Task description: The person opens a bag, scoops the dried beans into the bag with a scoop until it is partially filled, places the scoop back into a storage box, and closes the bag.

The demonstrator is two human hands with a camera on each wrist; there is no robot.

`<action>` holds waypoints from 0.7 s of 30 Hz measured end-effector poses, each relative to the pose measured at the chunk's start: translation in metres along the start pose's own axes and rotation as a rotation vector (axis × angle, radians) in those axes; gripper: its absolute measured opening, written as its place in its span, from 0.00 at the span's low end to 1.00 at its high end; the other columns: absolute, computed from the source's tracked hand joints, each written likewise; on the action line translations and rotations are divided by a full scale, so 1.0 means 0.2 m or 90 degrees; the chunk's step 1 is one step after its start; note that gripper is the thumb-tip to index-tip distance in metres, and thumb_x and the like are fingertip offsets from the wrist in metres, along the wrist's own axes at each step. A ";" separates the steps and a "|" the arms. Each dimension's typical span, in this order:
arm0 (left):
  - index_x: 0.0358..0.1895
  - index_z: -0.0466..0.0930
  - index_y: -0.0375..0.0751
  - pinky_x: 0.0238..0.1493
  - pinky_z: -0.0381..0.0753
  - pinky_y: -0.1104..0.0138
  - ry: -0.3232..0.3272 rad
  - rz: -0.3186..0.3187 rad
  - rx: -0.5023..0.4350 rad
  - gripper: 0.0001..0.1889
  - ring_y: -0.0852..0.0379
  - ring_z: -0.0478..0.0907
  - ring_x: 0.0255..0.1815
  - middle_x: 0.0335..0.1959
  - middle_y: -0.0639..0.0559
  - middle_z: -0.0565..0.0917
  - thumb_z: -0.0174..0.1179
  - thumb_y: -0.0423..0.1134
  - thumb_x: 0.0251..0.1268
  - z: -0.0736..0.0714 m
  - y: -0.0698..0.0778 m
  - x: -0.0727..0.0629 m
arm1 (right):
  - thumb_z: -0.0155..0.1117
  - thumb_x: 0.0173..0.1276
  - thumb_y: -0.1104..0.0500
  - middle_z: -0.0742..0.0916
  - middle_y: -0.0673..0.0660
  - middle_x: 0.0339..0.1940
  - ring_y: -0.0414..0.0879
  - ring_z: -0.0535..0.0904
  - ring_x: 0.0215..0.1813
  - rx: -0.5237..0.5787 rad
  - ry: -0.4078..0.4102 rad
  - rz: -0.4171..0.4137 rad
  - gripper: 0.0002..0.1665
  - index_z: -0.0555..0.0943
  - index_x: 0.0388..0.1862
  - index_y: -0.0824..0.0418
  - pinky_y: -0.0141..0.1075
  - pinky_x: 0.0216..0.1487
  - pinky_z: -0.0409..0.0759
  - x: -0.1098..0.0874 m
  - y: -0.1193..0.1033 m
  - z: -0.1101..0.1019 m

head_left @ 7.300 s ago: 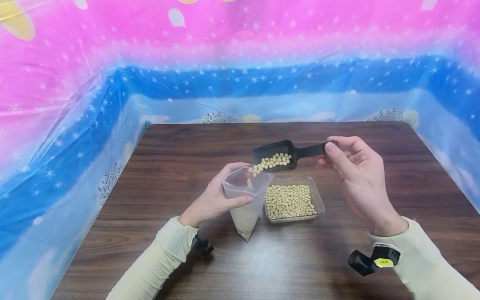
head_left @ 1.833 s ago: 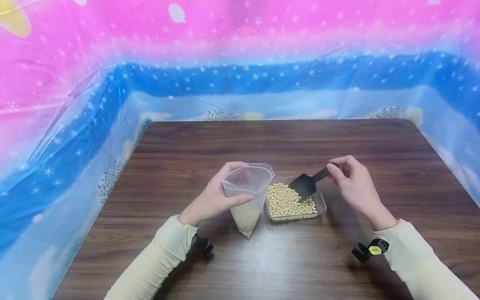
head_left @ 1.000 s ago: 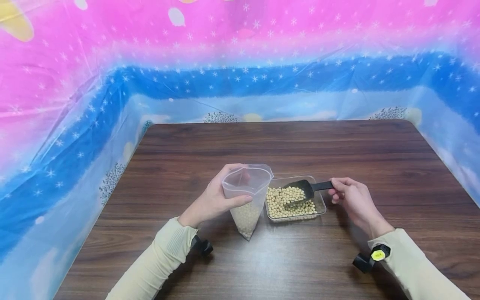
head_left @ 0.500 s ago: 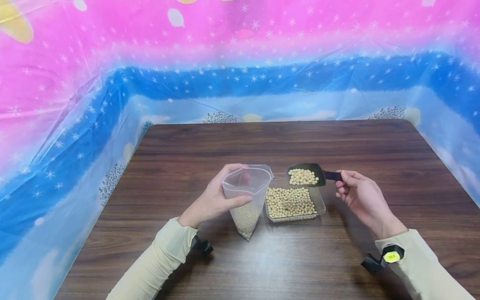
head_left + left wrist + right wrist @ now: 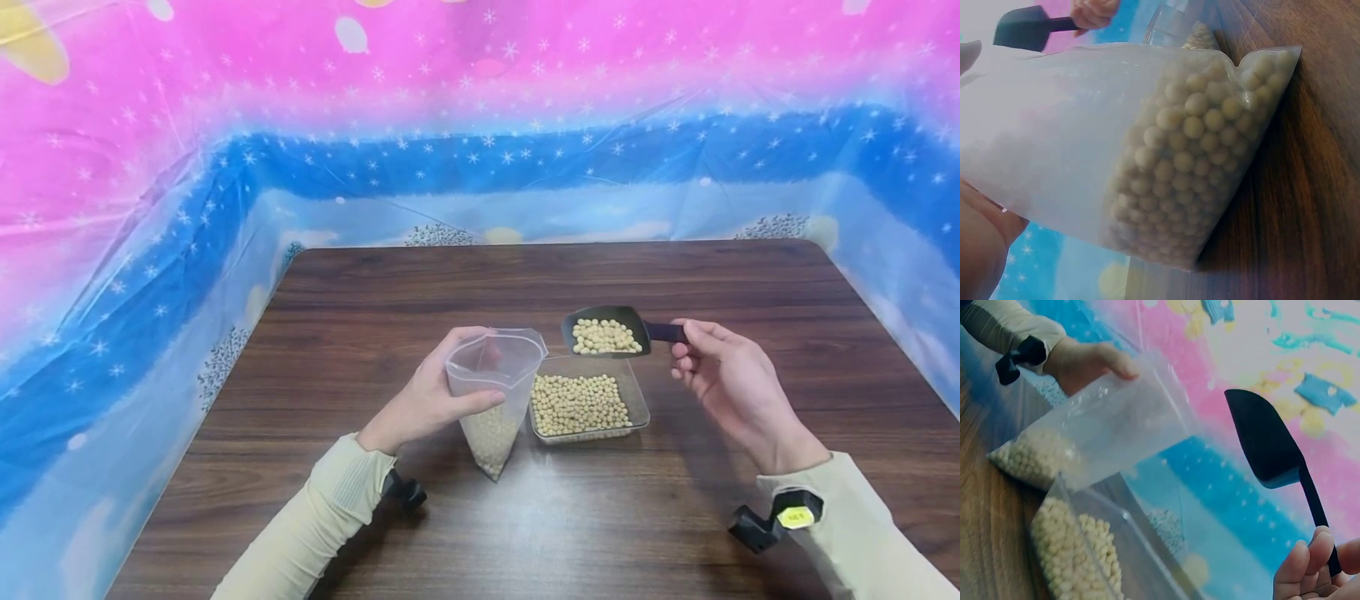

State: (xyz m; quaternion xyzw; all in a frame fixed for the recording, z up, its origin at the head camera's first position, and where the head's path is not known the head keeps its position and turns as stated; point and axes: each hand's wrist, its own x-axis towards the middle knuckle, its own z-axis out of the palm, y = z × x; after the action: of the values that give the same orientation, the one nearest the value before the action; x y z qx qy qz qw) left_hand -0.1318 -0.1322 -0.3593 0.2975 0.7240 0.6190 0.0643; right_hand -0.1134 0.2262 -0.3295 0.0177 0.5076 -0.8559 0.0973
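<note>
My left hand (image 5: 431, 396) holds a translucent plastic bag (image 5: 506, 358) upright near its open mouth, thumb in front and fingers behind. Pale round soybeans (image 5: 1191, 144) fill the bag's lower part, which rests on the table. With my right hand (image 5: 738, 383) I grip the handle of a black scoop (image 5: 643, 332). A heap of soybeans (image 5: 603, 336) lies in the scoop, which hangs level above the back of a clear plastic container (image 5: 637, 408). More soybeans (image 5: 577, 404) cover much of that container's bottom. In the right wrist view only the underside of the scoop (image 5: 1263, 437) shows.
The dark wood-grain table (image 5: 375, 292) extends around the bag and container. A pink and blue patterned cloth (image 5: 480, 158) hangs behind it and along its sides. Each wrist carries a black camera mount (image 5: 772, 521).
Earlier, beans poured from the scoop into the bag. The scoop then dug into the container, came up loaded, and has since risen slightly. My left hand and the bag stay nearly still.
</note>
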 end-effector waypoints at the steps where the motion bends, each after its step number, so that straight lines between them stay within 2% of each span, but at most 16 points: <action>1: 0.65 0.65 0.47 0.53 0.80 0.56 0.000 0.000 -0.001 0.34 0.48 0.78 0.53 0.56 0.45 0.76 0.70 0.30 0.56 0.00 0.00 0.00 | 0.57 0.74 0.58 0.79 0.54 0.30 0.41 0.74 0.30 -0.004 -0.004 -0.008 0.14 0.74 0.51 0.66 0.32 0.35 0.79 0.00 -0.01 0.02; 6: 0.65 0.65 0.47 0.54 0.79 0.55 -0.005 0.001 -0.012 0.34 0.48 0.78 0.54 0.56 0.45 0.76 0.70 0.29 0.55 0.00 -0.01 0.00 | 0.58 0.74 0.59 0.82 0.55 0.30 0.42 0.77 0.30 -0.025 -0.028 -0.048 0.15 0.73 0.53 0.67 0.32 0.36 0.80 -0.02 -0.04 0.11; 12: 0.65 0.65 0.49 0.54 0.79 0.55 -0.010 -0.003 -0.022 0.34 0.48 0.77 0.54 0.57 0.46 0.76 0.70 0.30 0.56 0.00 -0.01 0.00 | 0.58 0.73 0.60 0.86 0.56 0.30 0.43 0.81 0.31 -0.040 -0.048 -0.096 0.11 0.75 0.50 0.66 0.31 0.37 0.81 -0.02 -0.05 0.20; 21: 0.66 0.64 0.49 0.54 0.79 0.56 -0.014 -0.005 -0.026 0.35 0.48 0.77 0.54 0.59 0.45 0.75 0.69 0.28 0.57 0.00 0.00 0.00 | 0.60 0.71 0.61 0.86 0.56 0.31 0.43 0.82 0.32 -0.078 -0.041 -0.155 0.12 0.76 0.49 0.66 0.31 0.38 0.82 -0.03 -0.07 0.29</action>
State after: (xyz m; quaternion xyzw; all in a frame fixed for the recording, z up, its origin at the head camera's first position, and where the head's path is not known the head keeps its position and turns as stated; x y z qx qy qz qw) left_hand -0.1320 -0.1326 -0.3589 0.2999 0.7115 0.6304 0.0806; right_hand -0.1055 0.1827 -0.2893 -0.0777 0.5538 -0.8290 0.0095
